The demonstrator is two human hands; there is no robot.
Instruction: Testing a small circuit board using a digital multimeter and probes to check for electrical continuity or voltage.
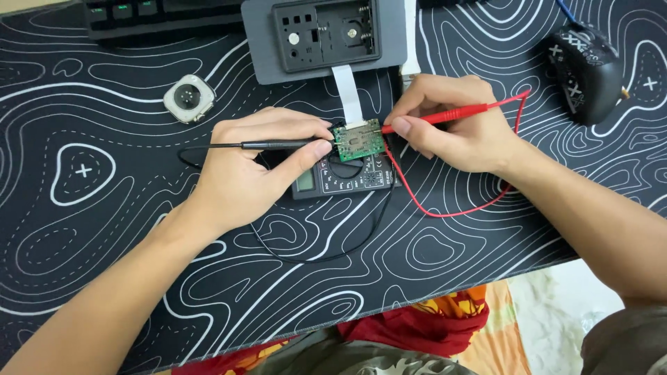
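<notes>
Two hands, left [253, 163] and right [451, 125], two probes, black [274, 145] and red [445, 115], one circuit board [358, 139].

Both forearms bare, no sleeves, no rings or watch; hands [243, 167] ungloved.

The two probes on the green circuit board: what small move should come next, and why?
Probably a glance down at the multimeter display while holding steady: the left hand has the black probe and the right hand the red probe at opposite edges of the green circuit board.
</notes>
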